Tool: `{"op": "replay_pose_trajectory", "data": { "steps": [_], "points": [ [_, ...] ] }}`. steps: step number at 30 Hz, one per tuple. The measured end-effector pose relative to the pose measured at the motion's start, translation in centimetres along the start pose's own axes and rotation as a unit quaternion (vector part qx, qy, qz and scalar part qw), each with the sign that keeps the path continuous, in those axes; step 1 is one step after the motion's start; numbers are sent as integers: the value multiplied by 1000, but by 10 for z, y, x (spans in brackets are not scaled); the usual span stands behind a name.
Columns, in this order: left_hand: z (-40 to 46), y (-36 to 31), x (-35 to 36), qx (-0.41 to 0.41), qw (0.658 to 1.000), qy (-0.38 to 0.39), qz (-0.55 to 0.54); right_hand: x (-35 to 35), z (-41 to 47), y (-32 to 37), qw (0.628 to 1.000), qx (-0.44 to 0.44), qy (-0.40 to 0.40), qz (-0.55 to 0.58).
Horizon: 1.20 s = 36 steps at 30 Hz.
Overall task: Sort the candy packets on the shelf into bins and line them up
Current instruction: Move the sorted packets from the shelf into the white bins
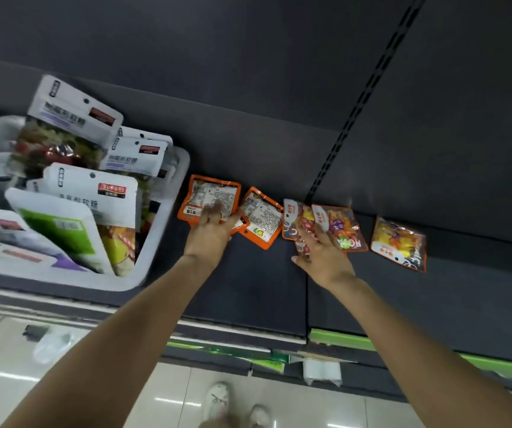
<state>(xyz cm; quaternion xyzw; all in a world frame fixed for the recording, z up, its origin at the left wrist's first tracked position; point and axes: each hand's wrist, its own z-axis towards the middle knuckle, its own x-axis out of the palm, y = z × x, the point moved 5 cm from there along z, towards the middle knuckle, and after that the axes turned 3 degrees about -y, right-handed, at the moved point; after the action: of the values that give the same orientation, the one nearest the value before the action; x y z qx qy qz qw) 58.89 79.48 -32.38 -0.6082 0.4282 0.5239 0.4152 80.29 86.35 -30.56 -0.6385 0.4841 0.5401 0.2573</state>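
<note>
Left hand [210, 234] lies flat, fingers straight, on an orange packet [208, 197] just right of the white bin [159, 239]. Right hand [322, 254], fingers spread, presses a colourful packet [341, 225] further right; neither grip closed.

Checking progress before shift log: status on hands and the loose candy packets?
Left hand open, resting on leftmost orange packet. Right hand open, on mixed-candy packets. One packet lies apart, right. White bin already full; nothing blocking.

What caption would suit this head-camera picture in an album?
Both hands, left and right, reach for orange candy packets on a dark shelf beside a white bin.
</note>
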Motion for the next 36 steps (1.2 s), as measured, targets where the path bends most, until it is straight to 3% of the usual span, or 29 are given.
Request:
{"op": "replay_pose_trajectory", "data": {
  "steps": [3,8,13,20,23,25,30,36],
  "points": [
    [-2,0,-11,14,1000,-17,-18,-1,0,3,1000,11,-2,11],
    [-20,-2,-25,48,998,-45,-2,-6,9,23,994,-46,-102,5],
    [-22,-3,-31,79,997,-2,20,9,27,31,997,-52,-41,-36],
    [-34,-4,-54,137,974,-174,-44,16,-16,13,994,-79,-49,-50],
    [-37,-14,-52,157,964,-200,-79,-5,-27,2,987,-87,-119,66],
    [-34,-24,-51,164,960,-204,-103,-15,-22,-12,982,-55,-169,66],
    [-21,-48,-23,169,973,-124,-101,-2,-10,-27,999,6,-24,26],
    [-20,-36,-14,127,987,-68,-65,-6,-10,-24,1000,-9,11,-2]
  ]
}}
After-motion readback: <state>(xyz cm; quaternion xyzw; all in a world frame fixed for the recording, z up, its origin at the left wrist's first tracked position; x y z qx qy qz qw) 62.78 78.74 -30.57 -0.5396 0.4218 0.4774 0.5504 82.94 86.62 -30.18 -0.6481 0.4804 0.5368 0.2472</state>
